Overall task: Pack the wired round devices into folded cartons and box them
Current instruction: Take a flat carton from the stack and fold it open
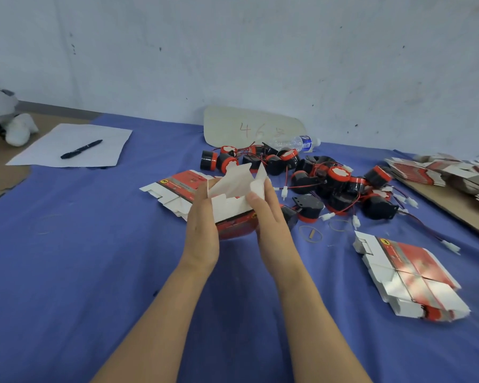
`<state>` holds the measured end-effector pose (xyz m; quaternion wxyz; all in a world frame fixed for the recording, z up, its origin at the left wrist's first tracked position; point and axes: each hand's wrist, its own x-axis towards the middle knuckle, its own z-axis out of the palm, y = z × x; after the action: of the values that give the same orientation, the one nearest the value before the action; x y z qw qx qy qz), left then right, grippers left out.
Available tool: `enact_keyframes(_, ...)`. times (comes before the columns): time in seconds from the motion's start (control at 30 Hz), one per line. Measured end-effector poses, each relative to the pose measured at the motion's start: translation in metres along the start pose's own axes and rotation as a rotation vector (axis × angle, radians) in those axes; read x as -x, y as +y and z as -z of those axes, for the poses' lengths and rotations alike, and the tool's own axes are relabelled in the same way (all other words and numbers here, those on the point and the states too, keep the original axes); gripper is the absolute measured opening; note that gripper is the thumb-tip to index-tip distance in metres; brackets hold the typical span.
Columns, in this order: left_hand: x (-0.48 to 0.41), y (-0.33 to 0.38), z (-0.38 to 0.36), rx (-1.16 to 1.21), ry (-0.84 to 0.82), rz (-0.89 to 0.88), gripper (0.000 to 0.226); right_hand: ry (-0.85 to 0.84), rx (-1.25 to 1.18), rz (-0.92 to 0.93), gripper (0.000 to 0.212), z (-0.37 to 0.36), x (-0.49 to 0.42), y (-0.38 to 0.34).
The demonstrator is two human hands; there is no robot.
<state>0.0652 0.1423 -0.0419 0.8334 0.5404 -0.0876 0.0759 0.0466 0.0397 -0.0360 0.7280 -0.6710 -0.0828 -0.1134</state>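
A half-opened red and white carton (233,205) hangs above the blue cloth, its white flaps standing up. My left hand (202,230) grips its left side and my right hand (268,217) grips its right side, thumb on a flap. Behind them lies a heap of black and red round devices (329,183) with red wires and white plugs. One flat carton (177,189) lies just behind my left hand. A stack of flat cartons (409,275) lies at the right.
More flat cartons (454,172) are piled on a cardboard sheet at the far right. A plastic bottle (299,142) and a card marked 46 (249,128) stand by the wall. Paper with a pen (80,149) lies at the left. Rubber bands (310,233) lie near the devices.
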Motion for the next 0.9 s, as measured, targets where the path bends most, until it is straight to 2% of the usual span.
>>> enact_keyframes(0.1,0.000,-0.003,0.001,0.060,0.011,0.019,0.037,0.065,-0.014,-0.012,0.033,-0.004,0.001,0.000)
enact_keyframes(0.17,-0.001,-0.003,0.001,0.061,0.037,0.031,0.035,0.134,0.005,-0.015,0.034,-0.007,0.001,0.004)
enact_keyframes(0.4,0.007,-0.015,-0.002,-0.483,0.022,-0.376,0.021,0.421,0.065,0.007,0.038,-0.006,-0.004,0.011)
enact_keyframes(0.53,0.005,-0.020,0.002,-0.632,0.037,-0.545,0.024,0.421,0.138,0.076,0.029,-0.003,-0.005,0.015)
enact_keyframes(0.63,0.003,-0.019,0.005,-0.644,0.095,-0.532,0.023,0.360,0.148,0.120,0.012,-0.003,-0.004,0.015)
enact_keyframes(0.73,0.002,-0.021,0.005,-0.620,0.122,-0.481,0.011,0.339,0.163,0.122,0.020,-0.004,-0.004,0.016)
enact_keyframes(0.8,0.004,-0.020,0.002,-0.632,0.088,-0.489,0.010,0.360,0.165,0.121,0.030,-0.004,-0.005,0.015)
enact_keyframes(0.9,0.003,-0.017,0.002,-0.628,0.036,-0.487,0.011,0.379,0.160,0.112,0.035,-0.003,-0.006,0.014)
